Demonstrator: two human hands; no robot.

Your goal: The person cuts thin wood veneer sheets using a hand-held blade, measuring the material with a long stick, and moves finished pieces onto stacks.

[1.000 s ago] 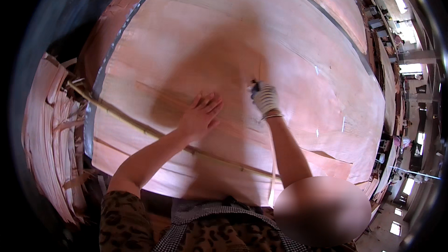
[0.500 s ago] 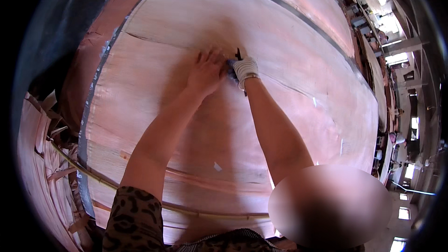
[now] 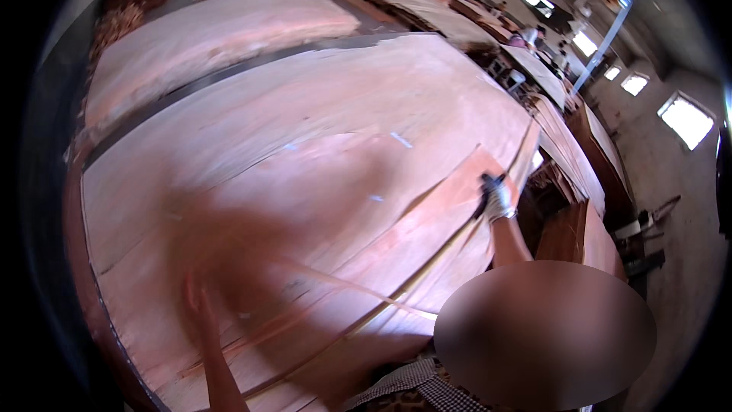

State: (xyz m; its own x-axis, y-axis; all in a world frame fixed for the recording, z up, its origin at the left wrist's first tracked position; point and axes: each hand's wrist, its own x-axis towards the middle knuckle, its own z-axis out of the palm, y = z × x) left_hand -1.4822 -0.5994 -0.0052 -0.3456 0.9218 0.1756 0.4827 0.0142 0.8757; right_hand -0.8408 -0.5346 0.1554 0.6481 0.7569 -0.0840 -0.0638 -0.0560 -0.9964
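A broad, pale pink-brown wood veneer sheet [image 3: 320,114] lies before me. My left hand [image 3: 200,307], bare and motion-blurred, is over its near left part with fingers stretched away from me and nothing visible in them. Far to the right, my right hand [image 3: 499,200] in a white glove with dark fingertips closes around a slim dark tool [image 3: 481,207]; its exact kind is unclear. Beneath this hand is an orange-brown veneer piece [image 3: 454,189] near the sheet's right edge. A narrow veneer strip [image 3: 358,288] runs across the near part, between my hands.
A long thin pole [image 3: 396,292] crosses the near side diagonally. Another veneer stack [image 3: 221,21] stands beyond a dark gap. More stacks [image 3: 576,156] line the right, and a person [image 3: 528,35] is far off among them. A blurred oval hides the lower right.
My hands have parted: the right went far right with the dark tool, the left moved nearer and left. The view has swung right, bringing the orange-brown piece and right-hand stacks into sight.
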